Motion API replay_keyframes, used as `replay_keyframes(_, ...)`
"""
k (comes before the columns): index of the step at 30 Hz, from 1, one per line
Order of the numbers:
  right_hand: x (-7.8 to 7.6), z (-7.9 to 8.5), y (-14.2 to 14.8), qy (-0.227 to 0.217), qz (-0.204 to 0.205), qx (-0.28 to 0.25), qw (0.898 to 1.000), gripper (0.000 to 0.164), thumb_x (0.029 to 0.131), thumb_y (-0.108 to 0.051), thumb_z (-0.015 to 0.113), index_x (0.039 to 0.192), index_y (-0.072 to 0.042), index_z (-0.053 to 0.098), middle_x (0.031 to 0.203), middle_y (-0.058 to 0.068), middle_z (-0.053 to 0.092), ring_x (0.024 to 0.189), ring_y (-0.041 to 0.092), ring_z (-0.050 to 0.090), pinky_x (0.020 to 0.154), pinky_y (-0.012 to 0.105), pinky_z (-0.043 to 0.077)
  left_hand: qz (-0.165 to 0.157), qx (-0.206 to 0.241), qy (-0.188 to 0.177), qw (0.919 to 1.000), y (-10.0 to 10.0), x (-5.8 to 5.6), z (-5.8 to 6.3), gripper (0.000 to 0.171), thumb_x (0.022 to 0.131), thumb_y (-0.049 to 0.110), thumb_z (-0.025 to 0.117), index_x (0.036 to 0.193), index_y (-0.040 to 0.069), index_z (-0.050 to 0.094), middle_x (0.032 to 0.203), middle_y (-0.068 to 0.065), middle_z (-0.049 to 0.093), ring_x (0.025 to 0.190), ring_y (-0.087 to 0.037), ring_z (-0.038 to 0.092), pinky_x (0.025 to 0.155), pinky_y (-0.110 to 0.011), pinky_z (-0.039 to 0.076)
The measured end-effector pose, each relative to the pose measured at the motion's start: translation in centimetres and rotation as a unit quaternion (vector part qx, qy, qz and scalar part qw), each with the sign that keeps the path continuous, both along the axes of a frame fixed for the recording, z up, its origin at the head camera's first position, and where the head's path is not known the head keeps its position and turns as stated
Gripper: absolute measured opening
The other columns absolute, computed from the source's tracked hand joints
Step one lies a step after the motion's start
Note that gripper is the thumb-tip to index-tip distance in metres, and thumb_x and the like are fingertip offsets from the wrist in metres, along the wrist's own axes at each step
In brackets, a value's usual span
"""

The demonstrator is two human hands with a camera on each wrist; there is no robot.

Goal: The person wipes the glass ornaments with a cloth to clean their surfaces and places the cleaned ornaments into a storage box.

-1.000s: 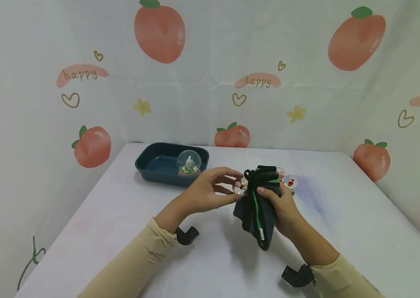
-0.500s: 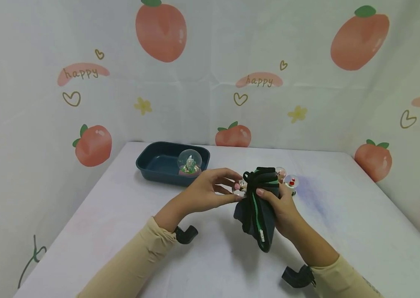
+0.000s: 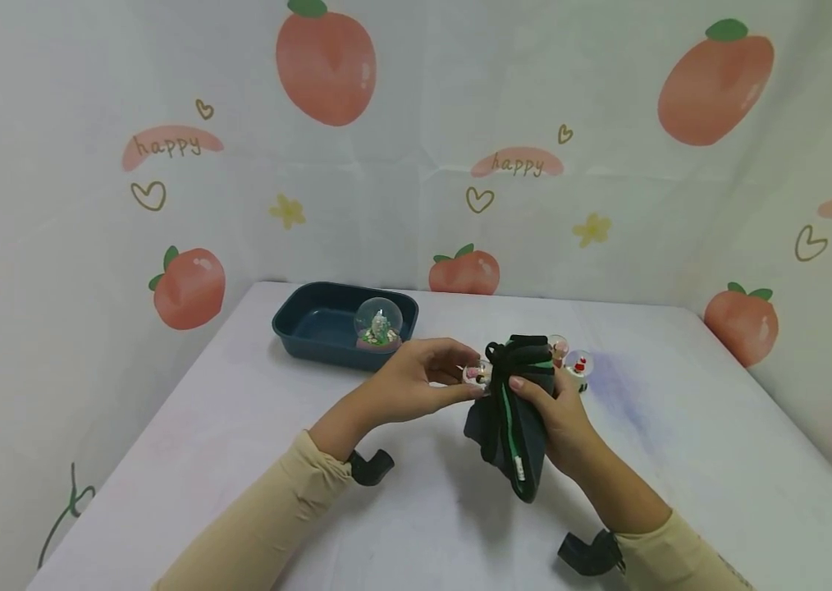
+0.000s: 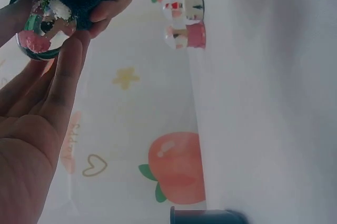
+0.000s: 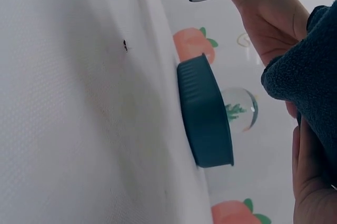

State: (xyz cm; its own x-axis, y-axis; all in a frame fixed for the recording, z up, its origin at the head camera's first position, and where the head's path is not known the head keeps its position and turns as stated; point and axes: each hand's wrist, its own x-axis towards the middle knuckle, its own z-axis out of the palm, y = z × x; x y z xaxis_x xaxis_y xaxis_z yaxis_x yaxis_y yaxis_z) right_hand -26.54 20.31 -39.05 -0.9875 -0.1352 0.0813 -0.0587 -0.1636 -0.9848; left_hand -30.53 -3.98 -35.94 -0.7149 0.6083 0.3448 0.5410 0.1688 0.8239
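My left hand holds a small snow globe between thumb and fingers. Pink and white shapes show through its clear dome in the left wrist view. A dark blue-grey cloth with black and green edging and a white tag is gripped by my right hand, its thumb lying on the front. The cloth is bunched against the globe's right side and hides that part of it. In the right wrist view the fuzzy cloth covers the globe.
A dark teal tray stands at the back left, with a larger snow globe in it. Two small snow globes, one with a red figure and one with a pink base, stand on the white table beyond my right hand.
The globe has turned slightly in my left fingers, and its pink shape shows differently. Both hands and the cloth stay in nearly the same place; the whole head view shifts slightly.
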Motion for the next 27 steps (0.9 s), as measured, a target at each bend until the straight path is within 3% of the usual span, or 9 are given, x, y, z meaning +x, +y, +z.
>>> replay_keyframes(4, 0.04, -0.18, 0.01, 0.009, -0.003, 0.007, 1.0, 0.031, 0.102, -0.013, 0.065, 0.132, -0.014, 0.056, 0.117, -0.002, 0.07, 0.102, 0.015, 0.076, 0.09, 0.03, 0.064, 0.019, -0.018, -0.023, 0.9994, -0.06, -0.05, -0.21, 0.027, 0.101, 0.027, 0.075, 0.122, 0.01, 0.074, 0.106, -0.004, 0.079, 0.096, -0.016, 0.078, 0.085, -0.03, 0.064)
replay_keyframes(9, 0.05, -0.19, -0.07, 0.01, 0.001, 0.011, 1.0, 0.037, 0.102, -0.012, 0.066, 0.136, -0.011, 0.053, 0.119, -0.001, 0.068, 0.104, 0.015, 0.076, 0.091, 0.03, 0.063, 0.034, -0.036, -0.032, 0.9982, -0.19, -0.07, -0.34, 0.031, 0.105, 0.034, 0.069, 0.126, 0.012, 0.075, 0.111, -0.002, 0.08, 0.097, -0.013, 0.078, 0.086, -0.032, 0.063)
replay_keyframes(12, 0.01, -0.21, -0.12, 0.007, -0.001, 0.007, 1.0, 0.036, 0.102, -0.012, 0.064, 0.137, -0.011, 0.053, 0.119, 0.0, 0.069, 0.104, 0.015, 0.076, 0.09, 0.031, 0.064, 0.032, -0.032, -0.039, 0.9982, -0.24, -0.01, -0.33, 0.04, 0.101, 0.03, 0.075, 0.136, 0.012, 0.069, 0.124, 0.0, 0.075, 0.102, -0.011, 0.077, 0.091, -0.031, 0.063)
replay_keyframes(16, -0.03, -0.2, -0.12, -0.001, -0.007, 0.003, 1.0, 0.033, 0.103, -0.014, 0.063, 0.134, -0.012, 0.054, 0.116, -0.001, 0.07, 0.1, 0.014, 0.076, 0.089, 0.03, 0.064, 0.014, -0.016, -0.029, 0.9993, -0.22, 0.0, -0.31, 0.055, 0.092, 0.018, 0.084, 0.143, 0.013, 0.063, 0.135, 0.0, 0.069, 0.11, -0.017, 0.076, 0.092, -0.03, 0.063)
replay_keyframes(21, -0.05, -0.18, -0.09, -0.006, -0.006, -0.001, 1.0, 0.03, 0.103, -0.015, 0.063, 0.131, -0.012, 0.056, 0.111, -0.002, 0.07, 0.097, 0.013, 0.075, 0.087, 0.03, 0.064, -0.007, -0.008, -0.001, 0.9999, -0.13, -0.1, -0.19, 0.055, 0.089, 0.009, 0.085, 0.14, 0.011, 0.065, 0.132, -0.005, 0.07, 0.11, -0.025, 0.075, 0.087, -0.029, 0.064)
replay_keyframes(27, -0.05, -0.11, 0.0, -0.011, 0.001, 0.004, 1.0, 0.03, 0.103, -0.017, 0.063, 0.132, -0.011, 0.056, 0.11, -0.002, 0.07, 0.096, 0.014, 0.076, 0.088, 0.03, 0.064, -0.015, -0.011, 0.008, 0.9998, -0.09, -0.3, -0.21, 0.051, 0.09, 0.008, 0.084, 0.138, 0.007, 0.066, 0.128, -0.008, 0.071, 0.11, -0.032, 0.075, 0.088, -0.027, 0.064)
